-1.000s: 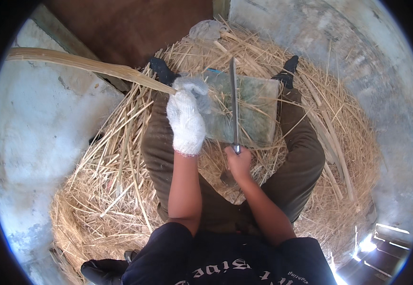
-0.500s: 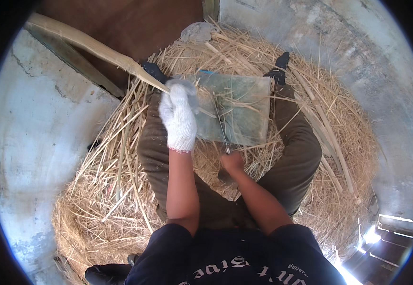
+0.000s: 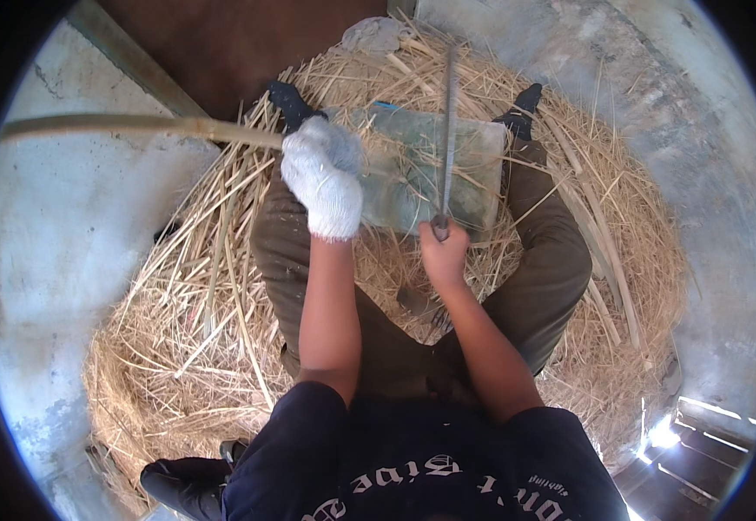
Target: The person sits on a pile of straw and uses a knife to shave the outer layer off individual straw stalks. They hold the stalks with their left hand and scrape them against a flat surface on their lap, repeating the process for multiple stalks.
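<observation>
My left hand (image 3: 323,182), in a white knit glove, is closed round the end of a long pale strip of split bamboo or wood (image 3: 148,126), which reaches out to the left. Bare, my right hand (image 3: 444,252) grips the handle of a long narrow-bladed knife (image 3: 447,139). Its blade points up and away from me, over the right part of a greenish flat slab (image 3: 386,187) between my legs. Strip and blade are apart. Thin shavings lie scattered on the slab.
Straw-like shavings (image 3: 161,356) heap all around me. Longer split strips (image 3: 599,234) lie beyond my right leg. A grey stone (image 3: 376,36) rests at the far edge, near a brown panel (image 3: 221,43). Weathered walls (image 3: 682,130) stand on both sides.
The knife has risen from low over the slab to point upward, my right hand moving up and slightly right. The strip's far end has swung down to the left, nearly level.
</observation>
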Demonstrator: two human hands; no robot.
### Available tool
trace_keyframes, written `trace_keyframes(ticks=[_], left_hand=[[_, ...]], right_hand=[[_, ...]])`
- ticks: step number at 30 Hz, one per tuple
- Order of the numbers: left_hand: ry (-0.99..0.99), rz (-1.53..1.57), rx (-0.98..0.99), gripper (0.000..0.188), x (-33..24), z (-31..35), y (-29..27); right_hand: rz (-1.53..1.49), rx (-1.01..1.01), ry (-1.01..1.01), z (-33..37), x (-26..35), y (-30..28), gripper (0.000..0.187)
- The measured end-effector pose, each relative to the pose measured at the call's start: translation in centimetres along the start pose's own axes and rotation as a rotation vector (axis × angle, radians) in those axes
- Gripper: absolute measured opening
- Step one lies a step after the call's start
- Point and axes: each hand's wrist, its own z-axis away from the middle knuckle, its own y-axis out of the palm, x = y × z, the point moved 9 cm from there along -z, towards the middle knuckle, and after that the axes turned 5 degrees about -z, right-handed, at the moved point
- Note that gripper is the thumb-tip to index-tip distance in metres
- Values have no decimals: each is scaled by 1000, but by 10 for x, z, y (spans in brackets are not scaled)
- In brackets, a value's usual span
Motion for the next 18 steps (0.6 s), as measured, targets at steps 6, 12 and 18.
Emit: trace_keyframes(ticks=[6, 12, 18], left_hand=[[-65, 22, 30, 56, -26, 15, 35], [-84, 115, -12, 65, -9, -2, 10], [-8, 9, 111, 66, -14, -5, 9]], right_hand=[[190, 95, 641, 34, -141, 7, 27], [297, 78, 499, 19, -138, 9, 30], [-368, -9, 252, 10, -49, 11, 20]])
